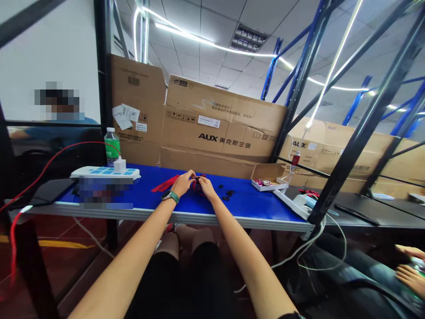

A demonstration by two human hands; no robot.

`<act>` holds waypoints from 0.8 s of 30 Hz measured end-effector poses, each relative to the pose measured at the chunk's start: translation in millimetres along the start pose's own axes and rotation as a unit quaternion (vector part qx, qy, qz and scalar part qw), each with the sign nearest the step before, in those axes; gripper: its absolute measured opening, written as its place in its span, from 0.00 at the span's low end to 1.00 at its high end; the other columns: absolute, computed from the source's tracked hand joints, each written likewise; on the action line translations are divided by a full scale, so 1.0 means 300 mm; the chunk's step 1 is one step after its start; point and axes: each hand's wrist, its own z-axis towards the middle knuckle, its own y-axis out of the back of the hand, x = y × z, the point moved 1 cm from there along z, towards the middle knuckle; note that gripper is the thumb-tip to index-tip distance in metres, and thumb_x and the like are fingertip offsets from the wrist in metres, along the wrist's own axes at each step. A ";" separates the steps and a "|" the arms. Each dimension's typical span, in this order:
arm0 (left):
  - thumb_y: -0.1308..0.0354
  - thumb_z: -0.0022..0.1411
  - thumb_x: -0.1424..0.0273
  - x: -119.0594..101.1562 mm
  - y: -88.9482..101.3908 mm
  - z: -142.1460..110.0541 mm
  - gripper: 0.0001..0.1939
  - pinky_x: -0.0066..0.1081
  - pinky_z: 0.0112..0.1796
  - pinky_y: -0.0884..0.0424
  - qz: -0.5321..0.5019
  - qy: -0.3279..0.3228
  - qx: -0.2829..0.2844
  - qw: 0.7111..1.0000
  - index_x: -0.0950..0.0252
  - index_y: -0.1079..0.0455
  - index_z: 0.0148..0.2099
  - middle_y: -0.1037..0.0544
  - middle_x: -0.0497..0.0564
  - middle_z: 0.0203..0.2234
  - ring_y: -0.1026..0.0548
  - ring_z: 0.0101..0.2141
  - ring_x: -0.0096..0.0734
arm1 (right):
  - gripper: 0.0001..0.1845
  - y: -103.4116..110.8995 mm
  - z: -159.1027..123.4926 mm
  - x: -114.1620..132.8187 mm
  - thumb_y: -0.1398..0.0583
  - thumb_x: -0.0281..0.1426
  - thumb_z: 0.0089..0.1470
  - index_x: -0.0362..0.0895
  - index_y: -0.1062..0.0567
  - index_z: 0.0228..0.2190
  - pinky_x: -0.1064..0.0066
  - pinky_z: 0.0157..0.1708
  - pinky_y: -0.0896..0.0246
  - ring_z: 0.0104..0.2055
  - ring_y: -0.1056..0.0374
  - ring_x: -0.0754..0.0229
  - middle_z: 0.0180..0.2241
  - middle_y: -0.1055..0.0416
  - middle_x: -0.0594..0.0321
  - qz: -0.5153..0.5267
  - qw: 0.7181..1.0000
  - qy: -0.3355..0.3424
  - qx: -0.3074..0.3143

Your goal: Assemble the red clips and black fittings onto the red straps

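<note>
Left to right: red cable runs across to a water bottle with a green label. White power strip with a white charger plugged in sits at the near-left of the blue-topped bench, and a patch beside it is blurred out. Flat red strips lie just left of the hands.

Left hand, watch on the wrist, and right hand meet mid-bench, fingers closed in a pinch on a small dark piece over a red item. Neither is released or clenched into a fist. Exact part too small to tell.

Black rings lie scattered just right of the hands, then an open small cardboard box holding small parts.

Handling note: stay on the fingertips, keep it low over the bench, since loose rings that small would roll.

Far lower right, a co-worker's hands are separate, at another spot.
</note>
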 end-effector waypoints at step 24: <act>0.49 0.65 0.75 0.010 0.007 -0.005 0.07 0.34 0.46 0.29 0.018 -0.046 -0.042 0.998 0.61 0.30 0.41 0.22 0.53 0.38 0.24 0.42 0.37 | 0.10 0.012 -0.031 0.035 0.41 0.28 0.52 0.45 0.20 0.34 0.69 0.34 0.27 0.29 0.24 0.58 0.31 0.20 0.61 -0.095 0.992 0.068 -0.057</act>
